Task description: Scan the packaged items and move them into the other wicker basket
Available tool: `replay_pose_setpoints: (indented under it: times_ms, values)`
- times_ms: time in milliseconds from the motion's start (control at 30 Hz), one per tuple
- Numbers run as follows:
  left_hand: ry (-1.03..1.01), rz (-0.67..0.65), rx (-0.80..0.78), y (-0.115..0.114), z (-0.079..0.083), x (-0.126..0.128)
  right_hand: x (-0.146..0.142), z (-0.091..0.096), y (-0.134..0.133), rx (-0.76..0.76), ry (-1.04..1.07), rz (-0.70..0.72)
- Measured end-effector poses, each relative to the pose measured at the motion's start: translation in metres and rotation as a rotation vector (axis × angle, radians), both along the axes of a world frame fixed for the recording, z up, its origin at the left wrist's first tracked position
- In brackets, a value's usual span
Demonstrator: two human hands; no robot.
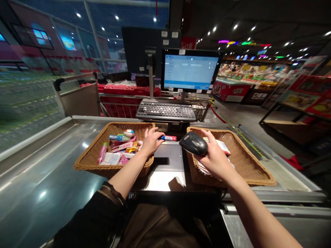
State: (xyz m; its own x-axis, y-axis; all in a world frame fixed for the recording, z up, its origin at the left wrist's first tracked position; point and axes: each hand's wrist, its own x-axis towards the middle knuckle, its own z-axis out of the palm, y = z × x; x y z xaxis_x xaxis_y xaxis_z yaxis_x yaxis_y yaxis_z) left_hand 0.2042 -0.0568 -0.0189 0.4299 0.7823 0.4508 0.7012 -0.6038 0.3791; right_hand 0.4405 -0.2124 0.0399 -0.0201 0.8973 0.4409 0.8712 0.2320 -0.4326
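My left hand point(152, 140) pinches a slim blue and red tube-shaped item point(169, 138) by its left end; I cannot make out exactly what it is. This hand is over the right rim of the left wicker basket point(90, 167), which holds several small colourful packages. My right hand point(214, 155) grips a black handheld barcode scanner point(193, 143), its head turned left toward the tube-shaped item. The two are apart. Below that hand is the right wicker basket point(248, 165), with a few flat white and red packages point(222, 147) at its left end.
A keyboard point(165, 110) stands behind the baskets, with a lit monitor point(190, 70) above it. The metal counter point(51, 175) has a raised edge along its left side. A shopping cart point(119, 105) is beyond the counter. A display rack point(305, 100) stands at right.
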Motion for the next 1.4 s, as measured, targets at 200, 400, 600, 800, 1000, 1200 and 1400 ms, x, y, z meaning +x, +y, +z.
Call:
replay_pose_setpoints:
  times_ms: [200, 400, 600, 800, 1000, 1200, 1400]
  values:
    - [-0.038, -0.016, 0.022, 0.001, 0.001, -0.002, -0.021, -0.012, -0.017, 0.034, 0.022, -0.086]
    - [-0.029, -0.010, 0.017, -0.004, 0.004, -0.004, -0.036, -0.018, -0.019, 0.018, 0.002, -0.091]
    - [-0.042, 0.001, 0.007, -0.005, 0.005, -0.004, -0.041, -0.013, -0.022, -0.009, -0.029, -0.074]
    - [-0.051, -0.010, -0.010, -0.006, 0.007, -0.004, -0.037, -0.015, -0.023, -0.038, -0.049, -0.053]
    - [-0.055, -0.005, -0.008, -0.007, 0.007, -0.003, -0.036, -0.016, -0.023, -0.031, -0.047, -0.052]
    - [-0.039, -0.018, 0.018, -0.011, 0.010, -0.005, -0.031, -0.015, -0.026, 0.027, -0.007, -0.092]
    - [0.007, -0.077, 0.135, -0.016, 0.018, 0.005, 0.012, -0.019, -0.053, 0.131, 0.084, -0.218]
